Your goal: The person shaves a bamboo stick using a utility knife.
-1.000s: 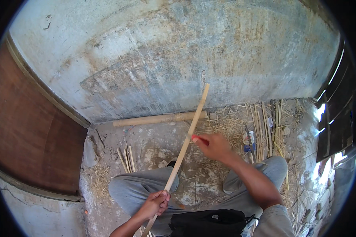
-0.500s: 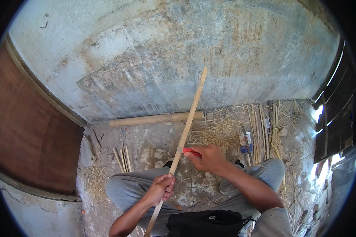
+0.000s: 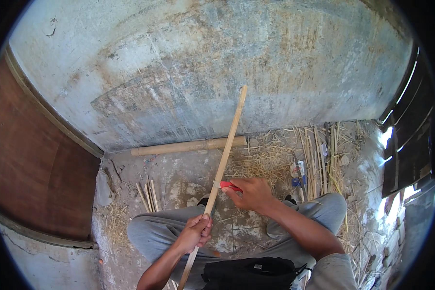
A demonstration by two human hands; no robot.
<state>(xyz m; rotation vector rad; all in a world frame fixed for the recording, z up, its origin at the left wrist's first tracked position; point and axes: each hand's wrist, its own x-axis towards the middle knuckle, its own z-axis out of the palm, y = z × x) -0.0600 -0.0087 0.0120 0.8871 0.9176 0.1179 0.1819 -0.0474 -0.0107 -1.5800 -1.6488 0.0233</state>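
Note:
A long, flat bamboo strip (image 3: 228,145) slants up and away from my lap, its far end in front of the wall. My left hand (image 3: 195,233) is closed round its lower part, between my knees. Farther up, my right hand (image 3: 252,194) grips a red-handled utility knife (image 3: 231,186). The knife's short blade lies across the strip, touching it a little beyond my left hand. My right fingers hide part of the knife handle.
A bamboo pole (image 3: 188,147) lies along the foot of the wall. Thin shavings (image 3: 261,162) heap beside it. Several bamboo strips (image 3: 319,157) lie at the right, near a blue packet (image 3: 297,181). More short strips (image 3: 151,195) stand by my left knee. A black bag (image 3: 251,273) rests on my lap.
The strip's far end has shifted slightly left and down in the picture. My right hand and the knife have moved a little left with it. Both hands keep their grips.

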